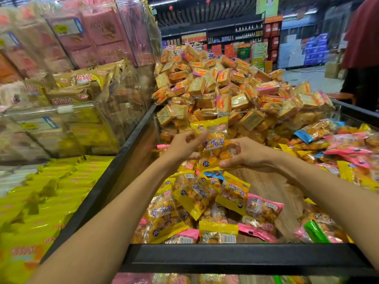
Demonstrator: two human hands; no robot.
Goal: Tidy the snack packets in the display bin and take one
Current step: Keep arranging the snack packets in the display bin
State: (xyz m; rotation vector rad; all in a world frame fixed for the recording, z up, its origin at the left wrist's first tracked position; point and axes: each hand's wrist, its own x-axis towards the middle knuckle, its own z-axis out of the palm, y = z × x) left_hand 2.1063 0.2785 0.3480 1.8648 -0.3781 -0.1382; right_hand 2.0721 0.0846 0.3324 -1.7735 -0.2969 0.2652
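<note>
A yellow packet (213,144) is pinched at its upper left edge by the curled fingers (196,138) of the left hand (184,147), and its lower right edge is gripped by the right hand (246,154). It is held upright above the middle of the bin (235,257). One packet is judged taken; tidying looks unfinished, since loose packets (194,203) lie jumbled toward the bin's near edge and right side.
</note>
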